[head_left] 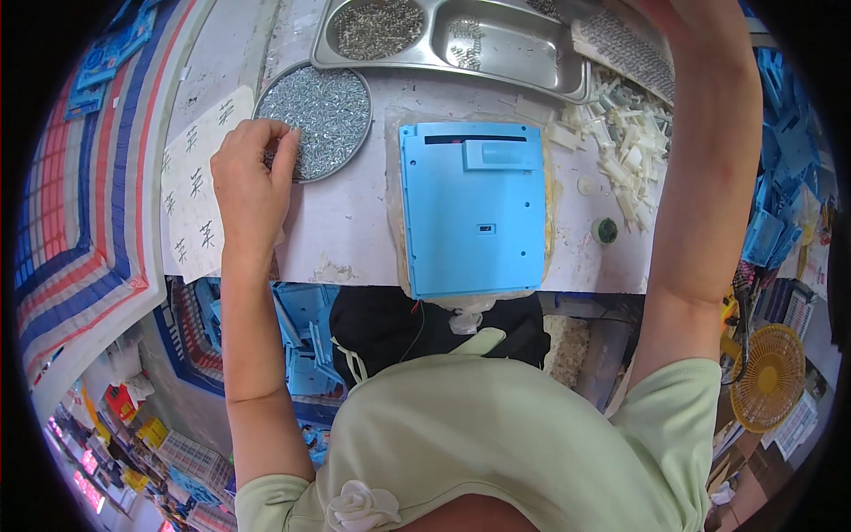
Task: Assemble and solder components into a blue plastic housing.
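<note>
My left hand [254,170] rests over the left rim of a round dish [366,133] heaped with small silver screws [321,111]. Its fingers are bent and drawn in toward the thumb at the screws; whatever is between the fingertips is hidden. Raised past the top right edge of the picture, my right hand [678,16] shows only in part, and its fingers are out of sight. In front of me a flat light-blue plastic housing [470,235] lies on clear plastic wrap [396,213]. It has a slot along its far end, a raised block and a small opening near the middle.
A metal tray [519,82] with compartments of small fasteners stands at the back. White plastic pieces [631,151] are piled at right, near a small round green-topped container [605,231]. Paper with handwritten characters [197,191] lies left. Blue parts [780,160] fill the right side.
</note>
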Available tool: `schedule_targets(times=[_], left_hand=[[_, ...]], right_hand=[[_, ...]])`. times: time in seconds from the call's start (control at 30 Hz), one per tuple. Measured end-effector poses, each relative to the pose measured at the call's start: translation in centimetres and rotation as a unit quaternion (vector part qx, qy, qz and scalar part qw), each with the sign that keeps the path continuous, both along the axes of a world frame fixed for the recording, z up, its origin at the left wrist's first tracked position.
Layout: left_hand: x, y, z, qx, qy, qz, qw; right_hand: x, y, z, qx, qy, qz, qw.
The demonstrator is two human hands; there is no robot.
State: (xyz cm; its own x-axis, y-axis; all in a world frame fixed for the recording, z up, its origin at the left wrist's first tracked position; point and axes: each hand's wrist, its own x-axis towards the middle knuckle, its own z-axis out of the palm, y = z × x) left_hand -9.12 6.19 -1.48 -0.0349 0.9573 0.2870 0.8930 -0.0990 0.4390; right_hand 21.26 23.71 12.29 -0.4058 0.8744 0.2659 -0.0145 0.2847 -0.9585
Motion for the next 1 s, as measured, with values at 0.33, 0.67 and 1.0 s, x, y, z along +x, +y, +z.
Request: schedule_targets(times=[0.33, 0.67, 1.0], left_hand=[[0.2, 0.1, -0.8, 0.011, 0.034, -0.039, 0.999], [9.3, -5.2, 4.4, 0.04, -0.191, -0.224, 0.955], [14.9, -6.0, 3.1, 0.101, -0.376, -0.289, 0.875]], right_hand=[[2.2, -13.5, -6.5, 0.011, 0.138, 0.101, 0.985], [3.2, -15.9, -2.9, 0.021, 0.199, 0.142, 0.97], [4.1, -19.2, -0.9, -0.028, 0.254, 0.121, 0.959]])
